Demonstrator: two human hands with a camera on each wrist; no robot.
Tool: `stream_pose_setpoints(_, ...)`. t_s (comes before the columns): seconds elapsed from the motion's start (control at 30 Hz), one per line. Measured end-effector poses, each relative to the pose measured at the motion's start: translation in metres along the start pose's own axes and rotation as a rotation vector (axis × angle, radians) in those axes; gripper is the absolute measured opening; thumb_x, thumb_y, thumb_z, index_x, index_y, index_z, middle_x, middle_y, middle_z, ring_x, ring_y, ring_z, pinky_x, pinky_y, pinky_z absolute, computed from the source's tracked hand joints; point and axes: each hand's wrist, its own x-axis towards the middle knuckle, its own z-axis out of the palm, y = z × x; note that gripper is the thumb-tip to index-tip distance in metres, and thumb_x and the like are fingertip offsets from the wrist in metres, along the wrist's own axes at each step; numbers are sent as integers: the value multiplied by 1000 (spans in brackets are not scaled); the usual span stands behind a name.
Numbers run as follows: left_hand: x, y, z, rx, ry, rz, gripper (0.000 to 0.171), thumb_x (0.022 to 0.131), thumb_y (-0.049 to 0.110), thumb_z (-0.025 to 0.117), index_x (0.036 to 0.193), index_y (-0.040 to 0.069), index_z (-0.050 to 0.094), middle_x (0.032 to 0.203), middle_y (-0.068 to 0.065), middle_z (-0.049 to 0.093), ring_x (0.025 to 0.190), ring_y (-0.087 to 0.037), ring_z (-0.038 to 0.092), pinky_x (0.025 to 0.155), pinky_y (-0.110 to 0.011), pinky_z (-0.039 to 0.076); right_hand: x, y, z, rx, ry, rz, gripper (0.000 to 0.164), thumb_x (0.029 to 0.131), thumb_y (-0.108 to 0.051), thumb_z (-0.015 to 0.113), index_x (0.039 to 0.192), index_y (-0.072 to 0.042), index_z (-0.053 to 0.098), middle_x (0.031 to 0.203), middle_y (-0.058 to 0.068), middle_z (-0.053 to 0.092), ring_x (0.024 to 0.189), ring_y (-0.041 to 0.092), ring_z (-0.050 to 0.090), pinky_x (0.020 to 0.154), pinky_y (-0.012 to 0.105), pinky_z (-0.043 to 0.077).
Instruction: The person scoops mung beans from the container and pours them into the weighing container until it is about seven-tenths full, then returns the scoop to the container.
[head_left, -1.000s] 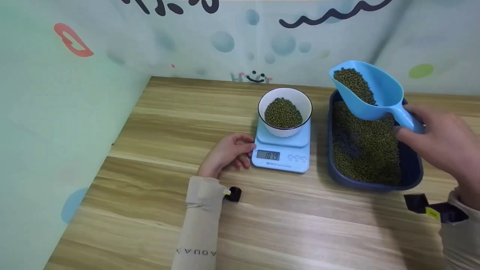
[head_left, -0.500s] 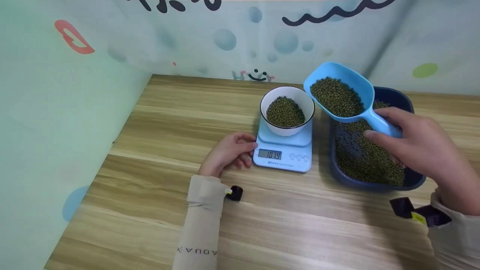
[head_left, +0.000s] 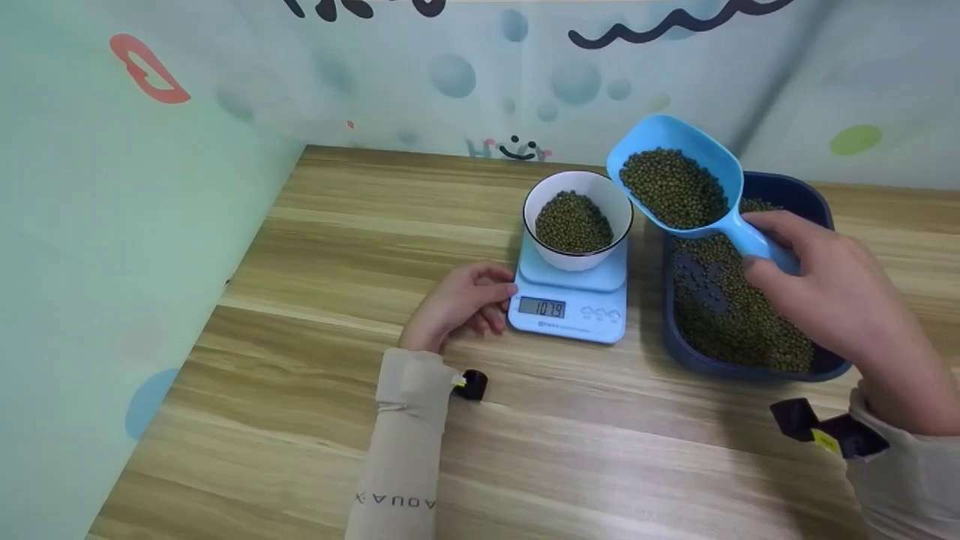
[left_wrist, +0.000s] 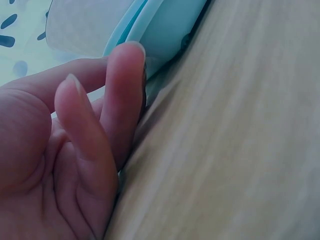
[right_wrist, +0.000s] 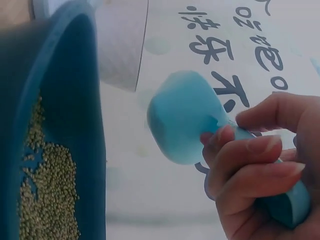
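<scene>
In the head view my right hand (head_left: 832,281) grips the handle of a light blue scoop (head_left: 718,159) heaped with green mung beans (head_left: 671,187). The scoop is raised near the right rim of a white bowl (head_left: 574,259) that holds a mound of mung beans. This bowl stands on a pale blue kitchen scale (head_left: 574,324), whose display reads about 107.9. My left hand (head_left: 461,304) lies at the scale's left side, thumb against its edge and fingers loosely bent. The right wrist view shows several fingers wrapped round the scoop handle (right_wrist: 285,205).
A dark blue tub (head_left: 694,360) of mung beans stands right of the scale, partly under the scoop and right hand. The wooden table (head_left: 300,300) meets a patterned backdrop (head_left: 405,82) at the back and left.
My right hand has carried the scoop left from over the tub to beside the bowl, then slightly upward. The left hand stays by the scale, and its reading looks the same.
</scene>
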Motion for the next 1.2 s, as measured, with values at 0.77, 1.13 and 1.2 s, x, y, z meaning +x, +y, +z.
stream_pose_setpoints(0.77, 0, -1, 0, -1, -3, 9, 32, 85, 22, 62, 113, 8, 53, 83, -14, 61, 53, -19, 60, 43, -24, 45, -4, -12, 7, -72, 124, -163, 43, 90, -32, 51, 130, -17, 47, 93, 12, 59, 66, 23, 45, 51, 27, 34)
stream_pose_setpoints(1.13, -1, 1, 0, -2, 0, -3, 33, 85, 23, 61, 113, 9, 53, 86, -14, 60, 55, -20, 60, 44, -25, 46, -3, -17, 16, -87, 189, -259, 41, 88, -23, 57, 127, -13, 50, 99, 16, 61, 71, 24, 50, 58, 37, 37)
stream_pose_setpoints(1.2, -1, 1, 0, 3, -1, -3, 33, 85, 24, 61, 113, 9, 53, 86, -14, 60, 55, -20, 60, 44, -25, 46, -3, -18, 18, -101, 205, -283, 41, 87, -21, 58, 127, -12, 51, 97, 15, 62, 69, 23, 50, 58, 36, 36)
